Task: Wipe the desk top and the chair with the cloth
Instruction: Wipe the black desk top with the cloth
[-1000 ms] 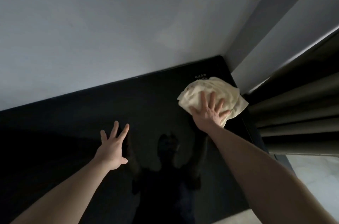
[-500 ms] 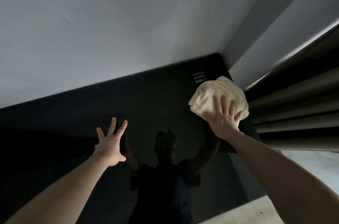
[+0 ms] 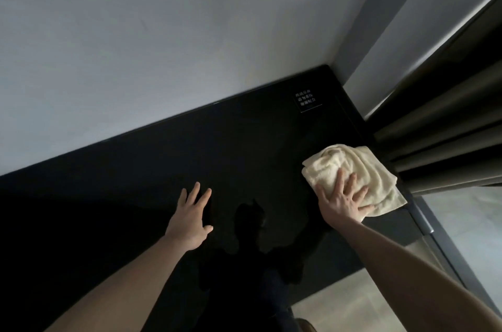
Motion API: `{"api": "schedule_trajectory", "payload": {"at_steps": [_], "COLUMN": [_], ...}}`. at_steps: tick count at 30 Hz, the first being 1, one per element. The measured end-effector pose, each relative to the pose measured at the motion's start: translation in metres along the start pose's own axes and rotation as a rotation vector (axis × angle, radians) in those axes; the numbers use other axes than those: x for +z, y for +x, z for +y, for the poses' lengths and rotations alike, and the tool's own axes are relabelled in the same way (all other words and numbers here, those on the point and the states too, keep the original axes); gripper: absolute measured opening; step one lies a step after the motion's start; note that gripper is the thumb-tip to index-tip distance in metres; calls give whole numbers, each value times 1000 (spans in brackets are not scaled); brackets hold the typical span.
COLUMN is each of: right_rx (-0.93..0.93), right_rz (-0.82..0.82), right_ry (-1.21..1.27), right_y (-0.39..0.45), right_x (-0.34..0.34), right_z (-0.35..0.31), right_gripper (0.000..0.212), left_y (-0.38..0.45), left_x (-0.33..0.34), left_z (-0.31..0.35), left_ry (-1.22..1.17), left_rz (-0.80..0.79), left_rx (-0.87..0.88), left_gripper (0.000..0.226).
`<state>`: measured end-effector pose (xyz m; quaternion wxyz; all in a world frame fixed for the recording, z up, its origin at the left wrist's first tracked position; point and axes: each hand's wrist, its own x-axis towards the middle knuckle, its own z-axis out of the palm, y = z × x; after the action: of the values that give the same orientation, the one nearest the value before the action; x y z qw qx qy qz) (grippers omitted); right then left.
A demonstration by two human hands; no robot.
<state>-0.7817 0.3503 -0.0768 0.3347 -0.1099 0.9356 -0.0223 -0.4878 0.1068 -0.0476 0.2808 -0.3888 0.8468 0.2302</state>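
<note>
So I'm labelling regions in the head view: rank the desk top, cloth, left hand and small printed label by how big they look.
1. desk top
2. cloth
3. left hand, not far behind the cloth, and nearer the camera
4. printed label

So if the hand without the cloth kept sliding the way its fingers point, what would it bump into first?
Probably the wall. The left hand points across bare dark desk, and nothing shows in between.
</note>
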Motion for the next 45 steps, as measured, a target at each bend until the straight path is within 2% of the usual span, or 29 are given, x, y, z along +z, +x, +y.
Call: {"api": "schedule_trajectory", "payload": {"at_steps": [4, 8, 15, 19, 23, 30, 35, 38, 45], "right_rx": [32, 19, -236, -244, -235, -73, 29, 51, -18], "right_rz": [19, 16, -130, -168, -122, -91, -90, -92, -127], "right_ry": [24, 53, 24, 6, 10, 29, 72, 68, 37], "right_y": [-63, -139, -273, -264, -228, -194, -207, -230, -332], "right_x": [54, 113, 218, 205, 173, 149, 169, 189, 275], "right_z": [-27, -69, -120, -106, -89, -95, -119, -138, -200], "right_gripper": [87, 86, 87, 90, 93, 93, 94, 92, 90], "left_y": [-43, -90, -145, -155, -154, -157, -172, -189, -239], "left_x": [20, 32, 41, 42, 39, 53, 69, 80, 107], "left_z": [-37, -96, -203, -228, -232, -258, -287, -316, -396], "left_ry": [23, 29, 105, 55, -40, -79, -117, -123, -120], "left_rz": [-72, -94, -120, -118, -82, -84, -82, -77, -84], "left_rx": [110, 109, -26, -62, -76, -130, -168, -127, -16], "left_gripper": [95, 90, 92, 91, 91, 92, 92, 90, 89]}}
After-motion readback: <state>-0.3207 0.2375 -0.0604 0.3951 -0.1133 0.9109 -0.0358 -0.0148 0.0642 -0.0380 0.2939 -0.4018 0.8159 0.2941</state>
